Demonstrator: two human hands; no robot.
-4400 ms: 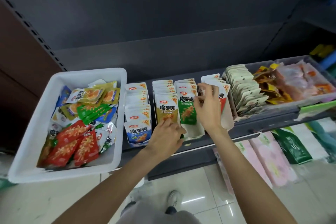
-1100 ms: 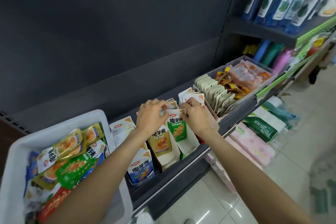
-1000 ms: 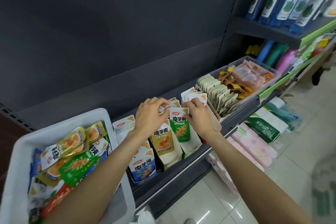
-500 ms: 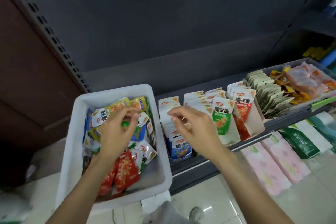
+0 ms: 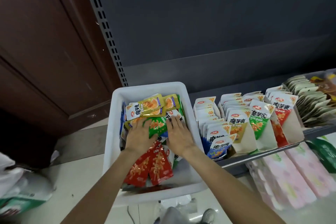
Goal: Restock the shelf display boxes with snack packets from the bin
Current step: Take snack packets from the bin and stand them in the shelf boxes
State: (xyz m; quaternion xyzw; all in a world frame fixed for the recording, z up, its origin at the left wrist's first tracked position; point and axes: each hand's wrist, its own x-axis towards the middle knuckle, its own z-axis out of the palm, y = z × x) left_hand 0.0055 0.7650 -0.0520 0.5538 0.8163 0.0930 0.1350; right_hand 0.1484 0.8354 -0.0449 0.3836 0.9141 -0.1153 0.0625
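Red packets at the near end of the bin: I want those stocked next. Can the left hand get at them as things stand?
Probably yes. The red packets lie uncovered on top, just nearer than the left hand, which rests on a green packet; only its own forearm passes over them.

I see even overhead light, glare on red packets (image 5: 151, 165), soft focus, wide-angle bend at edges, dim far-left.

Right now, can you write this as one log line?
stage: picking | left hand and right hand: flat on green packet in white bin | display boxes: waiting
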